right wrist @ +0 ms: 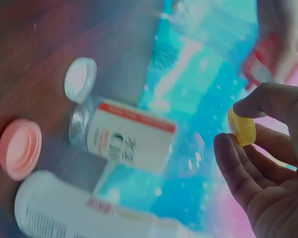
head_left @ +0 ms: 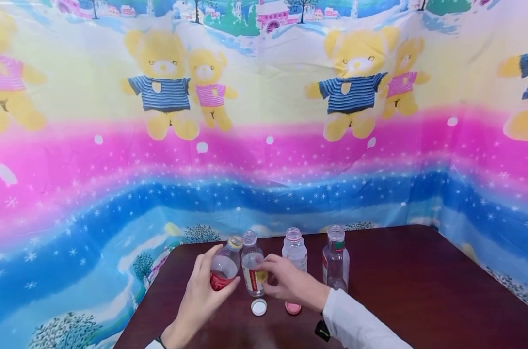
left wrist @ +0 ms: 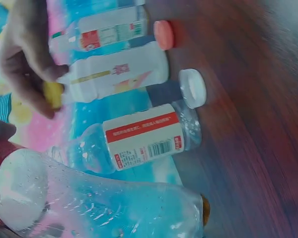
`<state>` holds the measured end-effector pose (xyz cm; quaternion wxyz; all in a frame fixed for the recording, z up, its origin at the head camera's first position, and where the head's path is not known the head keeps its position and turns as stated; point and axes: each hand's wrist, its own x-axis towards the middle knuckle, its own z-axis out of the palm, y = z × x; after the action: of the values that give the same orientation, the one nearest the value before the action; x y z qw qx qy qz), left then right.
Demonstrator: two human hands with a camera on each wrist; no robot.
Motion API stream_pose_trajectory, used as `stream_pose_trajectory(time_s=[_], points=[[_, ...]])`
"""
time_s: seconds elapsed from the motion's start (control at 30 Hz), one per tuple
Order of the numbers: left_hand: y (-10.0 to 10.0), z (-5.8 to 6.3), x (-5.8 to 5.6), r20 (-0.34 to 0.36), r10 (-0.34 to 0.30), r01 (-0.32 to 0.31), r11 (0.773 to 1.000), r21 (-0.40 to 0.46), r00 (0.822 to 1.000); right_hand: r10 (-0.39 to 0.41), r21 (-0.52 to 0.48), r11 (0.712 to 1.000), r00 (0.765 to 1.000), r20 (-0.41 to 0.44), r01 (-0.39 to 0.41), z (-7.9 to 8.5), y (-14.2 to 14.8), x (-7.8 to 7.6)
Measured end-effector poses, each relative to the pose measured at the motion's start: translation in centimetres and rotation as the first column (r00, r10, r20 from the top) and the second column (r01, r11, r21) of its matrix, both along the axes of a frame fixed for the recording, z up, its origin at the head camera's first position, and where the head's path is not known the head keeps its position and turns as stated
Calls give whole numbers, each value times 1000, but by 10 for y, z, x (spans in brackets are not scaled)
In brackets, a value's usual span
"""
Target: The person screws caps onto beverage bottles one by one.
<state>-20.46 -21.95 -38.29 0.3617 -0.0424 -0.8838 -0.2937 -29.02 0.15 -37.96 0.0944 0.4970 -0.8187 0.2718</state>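
Fingers first: on the right hand [right wrist: 275, 171] we've got the thumb and fingertips pinching a yellow cap [right wrist: 242, 130], right of centre in the right-wrist frame. Left hand [head_left: 202, 286] is wrapped round a clear bottle with a red label [head_left: 222, 282], lower middle of the head frame, just left of a white-labelled bottle [head_left: 251, 271].

What could go sideways, we reckon: that cap is small and sits out at the fingertips, so a loose pinch or a bump could drop it. Swing the held bottle rightward and it might knock over its neighbour, which looks light. A white cap [head_left: 259, 307] and a pink cap [head_left: 293, 308] lie near the bottom of the head frame, where a sleeve could sweep them.

Direction-wise, the held bottle's yellow-ringed neck points to the upper right of the head frame, long axis tipped slightly off vertical there. As for the cap's hollow side, we can't tell which way it faces.
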Motion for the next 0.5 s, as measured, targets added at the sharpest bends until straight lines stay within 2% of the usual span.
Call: stream_pose_trajectory(time_s=[0.23, 0.43, 0.5], points=[[12, -12, 1, -19, -33, 30, 991, -127, 999, -18, -218, 975, 996, 82, 36, 3, 34, -6], [18, -21, 0, -50, -56, 43, 973, -228, 997, -71, -278, 955, 988, 137, 107, -2, 49, -6], [20, -23, -1, -66, -60, 41, 964, -261, 996, -65, -292, 950, 984, 165, 112, -2, 53, -6]])
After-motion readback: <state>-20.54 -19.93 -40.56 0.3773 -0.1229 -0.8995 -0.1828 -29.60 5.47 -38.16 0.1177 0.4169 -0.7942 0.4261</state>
